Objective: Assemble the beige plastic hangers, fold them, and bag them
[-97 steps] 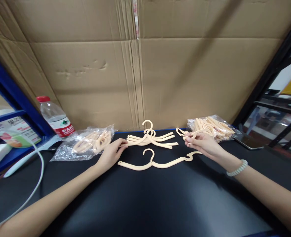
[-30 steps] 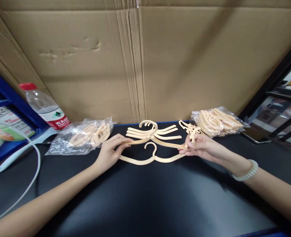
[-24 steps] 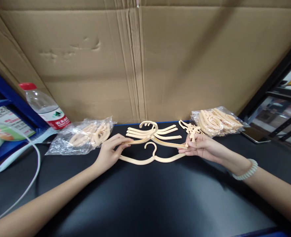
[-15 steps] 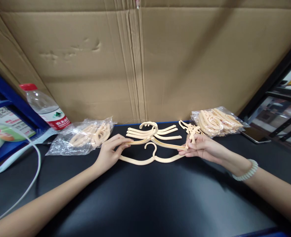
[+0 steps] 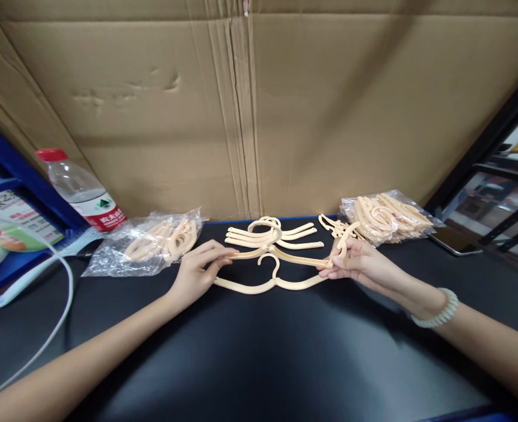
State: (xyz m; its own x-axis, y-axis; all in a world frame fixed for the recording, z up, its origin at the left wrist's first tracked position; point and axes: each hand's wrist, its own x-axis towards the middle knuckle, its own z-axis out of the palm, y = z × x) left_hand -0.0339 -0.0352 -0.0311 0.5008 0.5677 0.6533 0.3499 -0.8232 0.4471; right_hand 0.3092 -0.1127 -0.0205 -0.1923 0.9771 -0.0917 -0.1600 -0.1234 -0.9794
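My left hand [image 5: 201, 269] pinches the left end of a cream plastic clothes hanger [image 5: 300, 258]. At the hanger's right end, my right hand [image 5: 358, 262] is closed, thumb and fingertips on the tip. A short curved cream piece [image 5: 349, 235] sticks up from the right fingers; how it meets the hanger cannot be told. Nearer to me, a second hanger [image 5: 252, 289] lies on the black table, its hook pointing away and its ends close beneath my hands. Behind the held hanger is a stack of several similar hangers [image 5: 300, 231], partly overlapped by the held one.
Clear bags of cream hanger parts lie at the left [image 5: 122, 252] and right [image 5: 386, 217]. Small loose cream pieces [image 5: 329, 224] sit beside the right bag. A phone [image 5: 456, 240], a red-capped bottle [image 5: 83, 193] and a white cable [image 5: 67, 299] are around. Cardboard [image 5: 311, 117] stands behind.
My right hand has turned slightly, and the curved piece in it now tilts up more to the right. My left hand stays on the hanger's left end.
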